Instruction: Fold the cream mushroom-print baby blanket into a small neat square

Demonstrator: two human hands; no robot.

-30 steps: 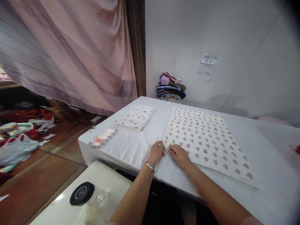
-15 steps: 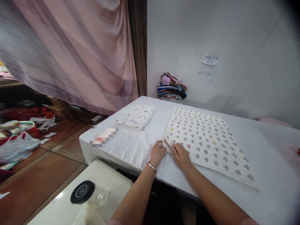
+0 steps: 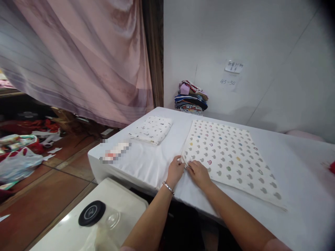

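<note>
A folded white cloth (image 3: 225, 153) printed with grey and coloured mushrooms lies flat on the white-covered table (image 3: 295, 167). At its near left corner, my left hand (image 3: 175, 170) is closed on the layered edge, fingers pinched. My right hand (image 3: 198, 172) rests right beside it on the same corner, its fingers bent over the cloth's edge and touching it. Whether the right fingertips grip a layer or just press is hard to see. To the left lies a second folded white cloth (image 3: 153, 129) with small dark prints, apart from both hands.
A blurred-out pale item (image 3: 117, 151) lies at the table's left corner. Stacked folded fabrics (image 3: 191, 97) stand against the wall. In front is a white surface (image 3: 123, 198) with a black round object (image 3: 92, 213) on it. A pink curtain (image 3: 112, 62) hangs at left; bags (image 3: 21, 164) lie on the floor.
The lifted, curled corner of the mushroom cloth is now flatter. My right hand has shifted slightly left, closer to my left hand, which stays nearly in place.
</note>
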